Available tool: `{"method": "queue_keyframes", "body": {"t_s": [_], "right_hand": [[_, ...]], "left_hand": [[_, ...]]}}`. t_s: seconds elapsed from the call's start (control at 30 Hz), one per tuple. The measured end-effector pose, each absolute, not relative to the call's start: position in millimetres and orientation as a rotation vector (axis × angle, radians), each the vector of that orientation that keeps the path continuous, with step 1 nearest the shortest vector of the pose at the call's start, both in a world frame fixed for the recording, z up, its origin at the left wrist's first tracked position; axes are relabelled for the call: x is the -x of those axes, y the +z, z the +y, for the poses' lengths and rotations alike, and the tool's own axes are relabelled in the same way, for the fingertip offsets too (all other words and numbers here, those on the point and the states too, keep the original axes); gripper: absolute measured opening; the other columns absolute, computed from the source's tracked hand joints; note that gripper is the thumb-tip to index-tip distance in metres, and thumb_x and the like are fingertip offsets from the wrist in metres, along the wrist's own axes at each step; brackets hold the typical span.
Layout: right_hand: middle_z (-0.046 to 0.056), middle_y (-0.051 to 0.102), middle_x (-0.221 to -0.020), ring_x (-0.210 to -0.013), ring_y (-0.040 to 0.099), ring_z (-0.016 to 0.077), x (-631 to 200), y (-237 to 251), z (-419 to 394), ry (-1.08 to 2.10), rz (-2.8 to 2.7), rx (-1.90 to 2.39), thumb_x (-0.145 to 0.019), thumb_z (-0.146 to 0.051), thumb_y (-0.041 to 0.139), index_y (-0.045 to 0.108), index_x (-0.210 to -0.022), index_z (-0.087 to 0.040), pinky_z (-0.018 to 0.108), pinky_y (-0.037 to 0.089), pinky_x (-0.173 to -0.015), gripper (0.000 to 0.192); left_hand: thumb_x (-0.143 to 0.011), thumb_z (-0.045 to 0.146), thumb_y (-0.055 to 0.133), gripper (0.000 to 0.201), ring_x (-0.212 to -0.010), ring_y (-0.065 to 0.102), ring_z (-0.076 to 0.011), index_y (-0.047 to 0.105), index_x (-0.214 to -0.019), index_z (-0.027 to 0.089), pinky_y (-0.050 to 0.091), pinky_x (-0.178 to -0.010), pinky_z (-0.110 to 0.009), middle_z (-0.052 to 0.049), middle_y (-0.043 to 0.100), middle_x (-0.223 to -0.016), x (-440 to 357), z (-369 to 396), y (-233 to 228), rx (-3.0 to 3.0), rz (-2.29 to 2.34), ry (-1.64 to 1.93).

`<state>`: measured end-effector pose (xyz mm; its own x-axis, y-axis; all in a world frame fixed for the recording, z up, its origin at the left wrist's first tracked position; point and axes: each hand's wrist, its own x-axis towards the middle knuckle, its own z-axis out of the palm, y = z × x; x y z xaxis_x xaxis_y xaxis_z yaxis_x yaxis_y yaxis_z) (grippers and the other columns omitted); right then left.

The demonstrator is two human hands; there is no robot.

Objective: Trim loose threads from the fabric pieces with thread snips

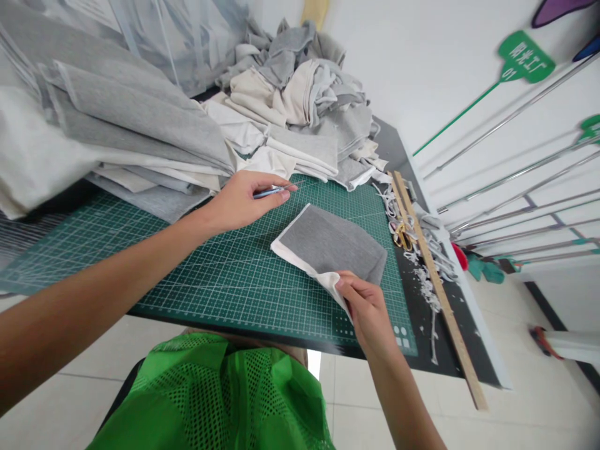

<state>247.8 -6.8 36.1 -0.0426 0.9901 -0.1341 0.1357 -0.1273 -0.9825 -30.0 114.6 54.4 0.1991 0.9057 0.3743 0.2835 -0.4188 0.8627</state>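
Your right hand (368,306) pinched the near corner of the gray fabric piece (330,247) on the cutting mat (210,269); left hand (241,200), w/ blue pen (269,192) gripped, sat just beyond its far-left edge.

A white wall (422,69) is seen behind a dark table (469,350) covered by a green cutting mat (197,269); pale floor tiles (515,325) are lit evenly, and metal rods (515,112) are leaned at the right
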Motion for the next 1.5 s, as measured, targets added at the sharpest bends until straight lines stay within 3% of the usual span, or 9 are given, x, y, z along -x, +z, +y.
{"method": "queue_keyframes", "body": {"t_s": [0.23,0.43,0.7,0.93,1.13,1.37,1.5], "right_hand": [[0.005,0.074,-0.09,-0.084,0.065,0.0191,-245,32,-7,1.146,-1.42,1.341,-0.086,-0.033,0.073,0.079,-0.073,-0.023,0.031,0.047,-0.076,0.018],[0.006,0.075,-0.09,-0.084,0.067,0.0195,-237,32,-11,1.007,-1.493,1.346,-0.09,-0.032,0.068,0.076,-0.074,-0.02,0.032,0.049,-0.077,0.022],[0.005,0.076,-0.088,-0.083,0.069,0.0191,-234,33,-14,1.004,-1.466,1.279,-0.09,-0.026,0.066,0.076,-0.078,-0.02,0.032,0.051,-0.077,0.017],[0.004,0.074,-0.089,-0.082,0.068,0.0174,-236,33,-15,1.072,-1.455,1.214,-0.092,-0.026,0.064,0.075,-0.078,-0.021,0.031,0.051,-0.077,0.018],[0.004,0.073,-0.086,-0.083,0.067,0.017,-235,36,-20,1.053,-1.464,1.164,-0.093,-0.022,0.062,0.073,-0.078,-0.02,0.03,0.053,-0.08,0.019],[0.007,0.076,-0.094,-0.089,0.072,0.0196,-234,37,-32,1.132,-1.309,1.079,-0.09,-0.026,0.068,0.075,-0.093,-0.019,0.032,0.058,-0.083,0.01],[0.006,0.08,-0.096,-0.092,0.075,0.0203,-239,35,-36,1.218,-1.195,1.041,-0.09,-0.031,0.07,0.078,-0.102,-0.021,0.033,0.06,-0.085,0.017]], "left_hand": [[-0.09,0.045,0.066,0.039,-0.109,0.07,-0.0212,0.076,-0.117,0.02,0.051,-0.101,-0.032,-0.006,0.077,-0.118,32,111,57,-1.933,1.13,1.127],[-0.09,0.041,0.065,0.035,-0.092,0.074,-0.0182,0.074,-0.121,0.026,0.055,-0.075,-0.025,-0.003,0.079,-0.112,9,71,77,-2.241,0.983,0.912],[-0.085,0.045,0.074,0.041,-0.095,0.076,-0.0198,0.071,-0.123,0.033,0.058,-0.09,-0.031,0.001,0.078,-0.113,-23,10,72,-2.225,1.099,0.811],[-0.09,0.044,0.067,0.025,-0.091,0.074,-0.0198,0.077,-0.108,0.03,0.058,-0.077,-0.029,0.001,0.079,-0.103,-41,6,48,-1.863,1.193,0.688],[-0.092,0.043,0.063,0.026,-0.082,0.071,-0.0204,0.079,-0.103,0.025,0.055,-0.073,-0.029,-0.001,0.076,-0.083,-51,3,41,-1.812,1.243,0.711],[-0.092,0.045,0.062,0.028,-0.078,0.07,-0.0196,0.078,-0.092,0.022,0.054,-0.072,-0.029,-0.001,0.074,-0.077,-52,-3,48,-1.828,1.288,0.735],[-0.091,0.044,0.063,0.026,-0.075,0.068,-0.0186,0.078,-0.092,0.023,0.052,-0.069,-0.029,-0.001,0.075,-0.081,-51,-5,50,-1.809,1.3,0.726]]}}
